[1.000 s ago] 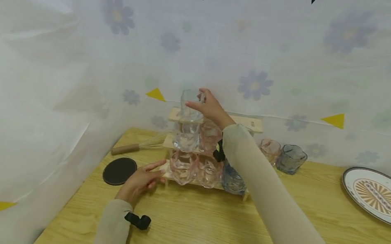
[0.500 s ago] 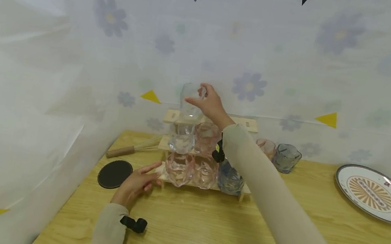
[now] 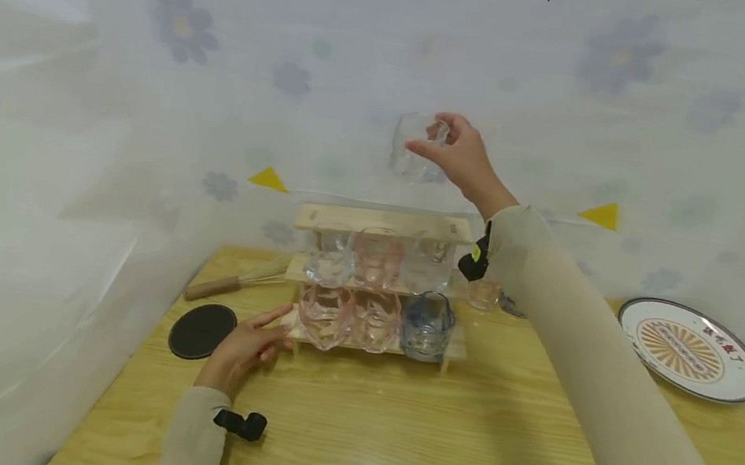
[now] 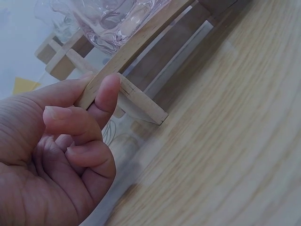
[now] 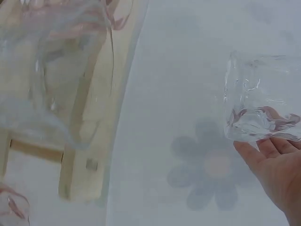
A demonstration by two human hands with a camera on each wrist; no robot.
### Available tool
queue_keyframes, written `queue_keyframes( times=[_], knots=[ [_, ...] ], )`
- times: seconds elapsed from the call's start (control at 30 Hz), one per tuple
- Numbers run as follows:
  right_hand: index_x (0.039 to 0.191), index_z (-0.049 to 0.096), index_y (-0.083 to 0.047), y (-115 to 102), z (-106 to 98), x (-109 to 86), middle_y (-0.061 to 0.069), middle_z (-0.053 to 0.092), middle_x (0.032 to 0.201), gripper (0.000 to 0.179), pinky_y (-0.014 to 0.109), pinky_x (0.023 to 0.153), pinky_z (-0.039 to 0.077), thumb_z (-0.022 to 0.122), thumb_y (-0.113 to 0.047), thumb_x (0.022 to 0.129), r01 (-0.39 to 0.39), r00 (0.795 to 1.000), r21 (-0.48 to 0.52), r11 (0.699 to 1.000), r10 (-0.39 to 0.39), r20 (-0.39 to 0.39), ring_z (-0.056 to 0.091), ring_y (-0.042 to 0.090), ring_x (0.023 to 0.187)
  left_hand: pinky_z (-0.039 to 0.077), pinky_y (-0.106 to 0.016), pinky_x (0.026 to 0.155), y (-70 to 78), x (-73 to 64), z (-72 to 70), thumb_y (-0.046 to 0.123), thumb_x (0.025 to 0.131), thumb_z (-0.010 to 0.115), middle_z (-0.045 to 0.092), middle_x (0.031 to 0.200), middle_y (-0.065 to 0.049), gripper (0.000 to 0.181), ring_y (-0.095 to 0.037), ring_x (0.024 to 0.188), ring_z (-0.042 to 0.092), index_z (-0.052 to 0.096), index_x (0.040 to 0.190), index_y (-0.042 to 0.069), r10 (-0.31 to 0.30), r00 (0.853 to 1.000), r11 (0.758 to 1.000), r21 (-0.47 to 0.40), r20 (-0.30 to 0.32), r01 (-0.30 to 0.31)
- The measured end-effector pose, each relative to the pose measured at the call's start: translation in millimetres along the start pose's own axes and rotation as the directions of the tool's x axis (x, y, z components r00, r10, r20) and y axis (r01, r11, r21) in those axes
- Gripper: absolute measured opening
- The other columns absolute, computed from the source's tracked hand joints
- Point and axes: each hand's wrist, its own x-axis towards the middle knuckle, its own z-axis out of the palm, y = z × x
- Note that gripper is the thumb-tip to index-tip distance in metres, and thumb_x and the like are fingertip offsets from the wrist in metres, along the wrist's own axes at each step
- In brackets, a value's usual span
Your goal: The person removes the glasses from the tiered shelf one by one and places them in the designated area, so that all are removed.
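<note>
Clear glass [image 3: 412, 163] aloft above the wooden rack [image 3: 384, 222], pinched in the right hand [image 3: 467, 160].
Six glasses [image 3: 378, 265] already stand on the lower tiers [image 3: 297, 266]; this one is not yet set down. The left hand [image 3: 246, 348] pinches the bottom board [image 3: 458, 343].

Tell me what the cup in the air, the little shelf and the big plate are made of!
The cup looks like smooth, shiny glass: it's see-through with bright glints, though clear plastic is possible. The shelf seems to be plain, pale wood, since its tan boards show little shine. The plate looks glossy, maybe ceramic or hard plastic; a bright streak shines near its rim.
</note>
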Motion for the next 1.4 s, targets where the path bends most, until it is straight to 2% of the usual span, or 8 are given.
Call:
queue_keyframes(
  times=[0.27,0.43,0.57,0.7,0.97,1.13,1.3,1.4],
  knots=[
    [0.147,0.032,-0.013,10,-62,-25.3,0.004,0.048,0.125,0.081,0.037,0.092,0.032,0.071,-0.043,0.083,-0.028,0.996,-0.032,0.999,0.025,-0.088,0.034,0.016,0.111,0.033,-0.018,0.042,2.7,-2.6,-12.9,0.016,0.093,0.062,0.070,0.073,-0.005,0.056,-0.003,0.040,0.037,0.041,0.145,0.018,0.000,1.000,1.000,0.015,0.016,-0.001],
    [0.149,0.030,-0.014,26,-90,-41.9,0.005,0.044,0.129,0.084,0.043,0.100,0.030,0.070,-0.046,0.082,-0.077,0.990,-0.081,0.994,0.067,-0.125,0.033,0.019,0.122,0.033,-0.018,0.042,5.2,-7.7,-21.6,0.018,0.093,0.063,0.071,0.075,-0.006,0.059,-0.002,0.041,0.038,0.039,0.146,0.018,-0.003,1.000,1.000,0.017,0.017,0.003],
    [0.149,0.030,-0.013,45,-104,-54.6,0.004,0.044,0.127,0.084,0.041,0.092,0.033,0.069,-0.046,0.083,-0.111,0.985,-0.115,0.987,0.093,-0.146,0.035,0.020,0.114,0.033,-0.018,0.043,4.6,-13.9,-28.1,0.019,0.094,0.062,0.071,0.077,-0.006,0.060,-0.003,0.042,0.038,0.036,0.148,0.018,-0.007,1.000,1.000,0.026,0.019,0.006],
    [0.149,0.028,-0.011,65,-114,-66.1,0.003,0.046,0.125,0.086,0.040,0.088,0.033,0.069,-0.048,0.083,-0.147,0.979,-0.132,0.980,0.126,-0.159,0.035,0.019,0.107,0.032,-0.018,0.042,4.7,-18.4,-32.4,0.019,0.093,0.062,0.071,0.077,-0.006,0.060,-0.003,0.041,0.038,0.037,0.147,0.019,-0.010,1.000,1.000,0.010,0.004,0.010],
    [0.152,0.020,-0.010,103,-126,-85.4,0.015,0.030,0.143,0.093,0.052,0.100,0.029,0.068,-0.049,0.083,-0.199,0.973,-0.116,0.973,0.182,-0.142,0.029,0.028,0.126,0.033,-0.017,0.043,4.0,-25.1,-36.9,0.019,0.095,0.060,0.071,0.076,-0.003,0.061,-0.002,0.041,0.040,0.032,0.149,0.017,0.012,0.999,0.999,0.031,0.043,-0.013],
    [0.149,0.022,-0.004,128,-130,-99.5,0.017,0.033,0.136,0.089,0.053,0.098,0.030,0.067,-0.046,0.085,-0.187,0.973,-0.107,0.976,0.169,-0.158,0.032,0.030,0.120,0.034,-0.017,0.043,2.5,-24.1,-35.8,0.020,0.094,0.061,0.071,0.077,-0.004,0.061,-0.002,0.041,0.041,0.034,0.149,0.019,0.004,0.999,1.000,0.026,0.034,-0.005],
    [0.150,0.016,-0.001,156,-131,-114.4,0.022,0.035,0.137,0.094,0.059,0.101,0.026,0.066,-0.047,0.085,-0.224,0.963,-0.124,0.967,0.200,-0.181,0.027,0.038,0.129,0.034,-0.017,0.042,-0.5,-24.0,-34.9,0.021,0.093,0.063,0.071,0.077,-0.005,0.061,-0.002,0.041,0.041,0.035,0.148,0.020,0.008,0.999,1.000,0.030,0.034,-0.009],
    [0.150,0.016,0.000,172,-129,-123.0,0.022,0.034,0.139,0.094,0.059,0.098,0.027,0.066,-0.048,0.085,-0.251,0.952,-0.124,0.960,0.222,-0.211,0.027,0.039,0.127,0.033,-0.017,0.042,-2.9,-25.2,-34.1,0.022,0.093,0.063,0.071,0.077,-0.004,0.061,-0.002,0.042,0.040,0.036,0.148,0.021,0.000,1.000,0.999,0.034,0.022,-0.001]
  ],
)
